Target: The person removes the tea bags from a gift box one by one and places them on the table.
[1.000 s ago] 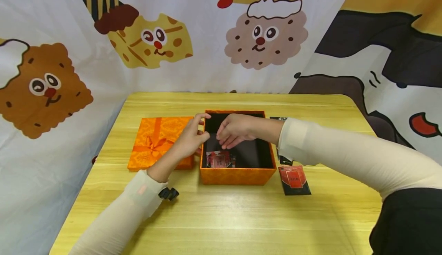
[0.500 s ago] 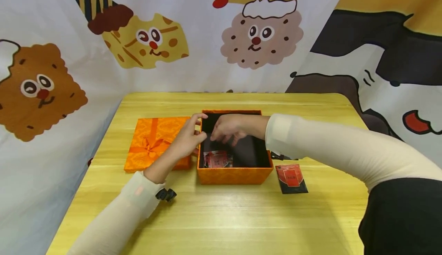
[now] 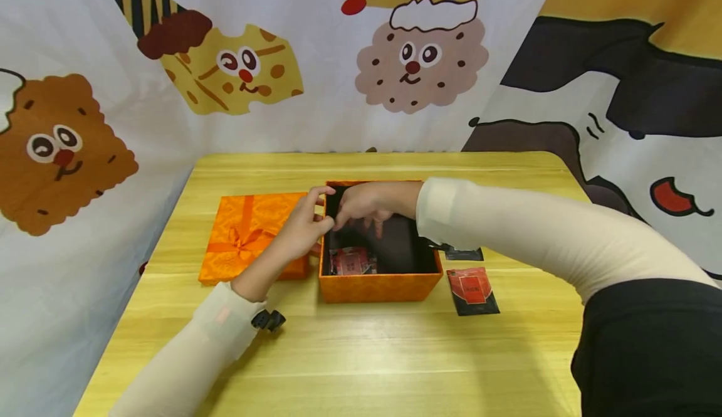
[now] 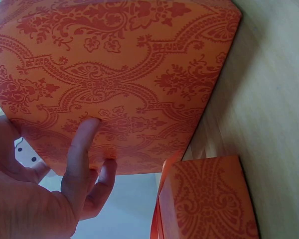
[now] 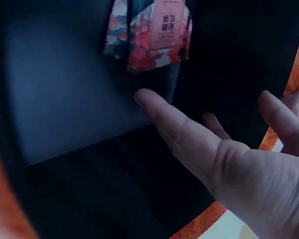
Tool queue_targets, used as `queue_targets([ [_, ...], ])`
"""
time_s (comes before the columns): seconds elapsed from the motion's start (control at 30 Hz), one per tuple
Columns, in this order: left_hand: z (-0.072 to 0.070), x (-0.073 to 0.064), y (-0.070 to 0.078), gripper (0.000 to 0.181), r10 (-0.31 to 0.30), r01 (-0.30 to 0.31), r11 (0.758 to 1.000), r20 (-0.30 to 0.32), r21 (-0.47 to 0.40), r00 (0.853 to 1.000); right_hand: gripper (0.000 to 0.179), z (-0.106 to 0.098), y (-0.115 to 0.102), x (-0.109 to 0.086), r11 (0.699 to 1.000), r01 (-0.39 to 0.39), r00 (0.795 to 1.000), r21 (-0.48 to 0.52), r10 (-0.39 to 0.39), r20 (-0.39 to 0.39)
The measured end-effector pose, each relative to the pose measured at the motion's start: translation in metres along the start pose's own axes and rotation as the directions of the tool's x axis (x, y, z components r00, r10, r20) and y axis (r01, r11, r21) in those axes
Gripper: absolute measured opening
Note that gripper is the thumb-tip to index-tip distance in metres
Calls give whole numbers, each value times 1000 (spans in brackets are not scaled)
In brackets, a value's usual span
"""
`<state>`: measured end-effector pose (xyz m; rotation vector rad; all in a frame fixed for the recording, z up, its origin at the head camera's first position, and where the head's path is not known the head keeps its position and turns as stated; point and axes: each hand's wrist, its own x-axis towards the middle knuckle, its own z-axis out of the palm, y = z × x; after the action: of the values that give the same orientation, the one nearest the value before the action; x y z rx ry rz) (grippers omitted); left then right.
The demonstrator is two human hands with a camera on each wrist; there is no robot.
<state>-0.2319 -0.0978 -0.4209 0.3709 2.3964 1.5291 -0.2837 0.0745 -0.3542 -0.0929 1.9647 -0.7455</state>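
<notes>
Head view: orange box (image 3: 378,288) on desk (image 3: 350,354), red packets (image 3: 351,261) in its near-left corner. Right hand (image 3: 366,205) inside, fingers loosely spread; nothing seen held. Left wrist view: left hand (image 4: 46,201) pinches the box's left wall, fingers outside. Right wrist view: right thumb straight, apart from packets.

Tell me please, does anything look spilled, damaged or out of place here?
No, nothing stands out: I see no spill or damage. The orange box stands upright and open, and the lid lies flat beside it.
</notes>
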Motion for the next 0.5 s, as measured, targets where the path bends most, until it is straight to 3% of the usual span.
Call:
queue_targets([
  [0.17, 0, 1, 0, 57, -12, 12, 1000, 2, -12, 1000, 51, 1, -5, 4, 1000, 7, 1000, -17, -7, 17],
  [0.27, 0, 1, 0, 57, -4, 4, 1000, -6, -13, 1000, 60, 2, -5, 7, 999, -6, 1000, -33, 7, 25],
  [0.37, 0, 2, -1, 58, 8, -9, 1000, -6, -8, 1000, 74, 3, -3, 8, 994, -19, 998, -106, 24, 54],
  [0.5, -1, 1, -2, 58, 11, -11, 1000, 0, 2, 1000, 78, 4, -3, 9, 967, 2, 987, -255, 39, 156],
])
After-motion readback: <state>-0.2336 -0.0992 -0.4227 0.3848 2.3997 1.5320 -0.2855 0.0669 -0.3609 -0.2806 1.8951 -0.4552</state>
